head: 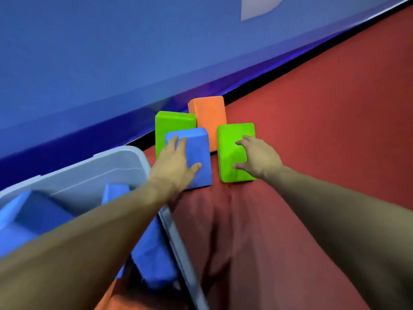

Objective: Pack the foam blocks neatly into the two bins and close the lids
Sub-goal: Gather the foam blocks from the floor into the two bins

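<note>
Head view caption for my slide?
Left hand on blue block, right hand on green block, beside bin.

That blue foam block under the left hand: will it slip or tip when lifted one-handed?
Probably light: the blue rectangular foam block looks like plain foam. Its matte surface should grip skin rather than slip. The left hand spans its broad face, fingers and thumb spread over its edges, so it may tilt if pinched off-centre.

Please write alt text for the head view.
The left hand grips a blue foam block and the right hand a green one on red cloth, beside an open bin holding blue blocks.
</note>
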Tool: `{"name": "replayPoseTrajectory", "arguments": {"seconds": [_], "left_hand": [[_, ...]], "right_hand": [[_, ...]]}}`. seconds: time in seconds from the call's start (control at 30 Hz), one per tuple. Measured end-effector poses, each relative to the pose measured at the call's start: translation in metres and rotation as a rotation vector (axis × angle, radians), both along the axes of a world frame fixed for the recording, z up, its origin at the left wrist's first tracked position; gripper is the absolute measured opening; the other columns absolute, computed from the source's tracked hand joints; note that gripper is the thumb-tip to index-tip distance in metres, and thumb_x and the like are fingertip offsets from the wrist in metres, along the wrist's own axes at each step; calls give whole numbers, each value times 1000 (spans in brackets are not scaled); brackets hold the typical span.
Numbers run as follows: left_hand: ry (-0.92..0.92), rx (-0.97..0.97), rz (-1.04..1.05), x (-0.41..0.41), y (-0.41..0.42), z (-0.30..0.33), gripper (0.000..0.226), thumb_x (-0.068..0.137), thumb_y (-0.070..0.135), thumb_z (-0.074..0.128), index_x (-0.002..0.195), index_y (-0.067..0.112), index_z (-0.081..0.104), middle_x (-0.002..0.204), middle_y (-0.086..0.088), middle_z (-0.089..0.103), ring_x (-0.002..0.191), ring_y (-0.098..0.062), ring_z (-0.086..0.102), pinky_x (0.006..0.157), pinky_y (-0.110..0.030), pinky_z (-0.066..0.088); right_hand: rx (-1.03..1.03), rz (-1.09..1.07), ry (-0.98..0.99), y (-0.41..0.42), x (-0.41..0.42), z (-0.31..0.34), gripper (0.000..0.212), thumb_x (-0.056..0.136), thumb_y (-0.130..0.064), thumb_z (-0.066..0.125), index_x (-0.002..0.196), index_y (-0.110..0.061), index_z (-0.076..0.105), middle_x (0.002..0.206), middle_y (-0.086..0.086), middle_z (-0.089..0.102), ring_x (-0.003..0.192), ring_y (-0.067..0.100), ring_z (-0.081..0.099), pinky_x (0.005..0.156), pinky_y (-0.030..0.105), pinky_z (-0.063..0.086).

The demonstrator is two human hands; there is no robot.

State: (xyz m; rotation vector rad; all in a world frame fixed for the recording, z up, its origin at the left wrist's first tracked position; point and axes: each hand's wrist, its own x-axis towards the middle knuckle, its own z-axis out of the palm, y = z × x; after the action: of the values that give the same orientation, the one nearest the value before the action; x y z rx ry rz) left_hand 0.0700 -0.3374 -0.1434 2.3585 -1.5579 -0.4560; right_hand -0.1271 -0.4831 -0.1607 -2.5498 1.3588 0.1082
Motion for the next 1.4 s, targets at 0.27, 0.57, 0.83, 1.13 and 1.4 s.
{"name": "replayPoseTrajectory", "arguments": {"seconds": [0.27, 0.57, 0.83, 1.13, 1.4], "left_hand": [[-158, 134, -58, 51, -102, -66, 98, 92, 57, 60, 161, 13, 7, 168, -11, -8, 154, -32, 4, 125, -40, 8], [-232, 121, -187, 61, -110, -81, 72, 81, 59, 71, 133, 18, 42, 167, -7, 12, 153, -28, 14, 122, -48, 19], [-97, -19, -190, 19, -60, -46, 50, 78, 56, 76, 97, 27, 40, 110, 5, 54, 108, -22, 53, 79, -34, 42], [-82, -214, -82, 2, 51, 120, 51, 72, 54, 81, 88, 26, 41, 91, 9, 50, 88, -20, 45, 66, -34, 29], [-158, -411, 262, -12, 285, 254, 50, 71, 54, 80, 87, 29, 40, 95, 12, 48, 89, -18, 46, 64, -39, 43]], "right_hand": [[-53, -1, 107, -132, 63, -65, 115, 71, -53, 85, 160, -25, 17, 169, 4, 12, 154, 25, 16, 125, 46, 15], [-45, 46, 203, -155, 81, -107, 134, 55, -66, 88, 156, -16, 14, 169, 5, -8, 156, 24, -4, 123, 54, -4], [30, -13, 109, -102, 22, -40, 81, 53, -65, 89, 99, -23, 36, 113, 3, 53, 114, 31, 56, 108, 46, 35], [-75, -186, -155, 30, -34, 115, 66, 63, -70, 80, 91, -26, 39, 101, -3, 44, 101, 31, 60, 87, 46, 46], [-84, -152, -441, 215, -66, 258, 57, 70, -57, 82, 97, -23, 45, 106, -2, 47, 97, 30, 62, 77, 39, 44]]}}
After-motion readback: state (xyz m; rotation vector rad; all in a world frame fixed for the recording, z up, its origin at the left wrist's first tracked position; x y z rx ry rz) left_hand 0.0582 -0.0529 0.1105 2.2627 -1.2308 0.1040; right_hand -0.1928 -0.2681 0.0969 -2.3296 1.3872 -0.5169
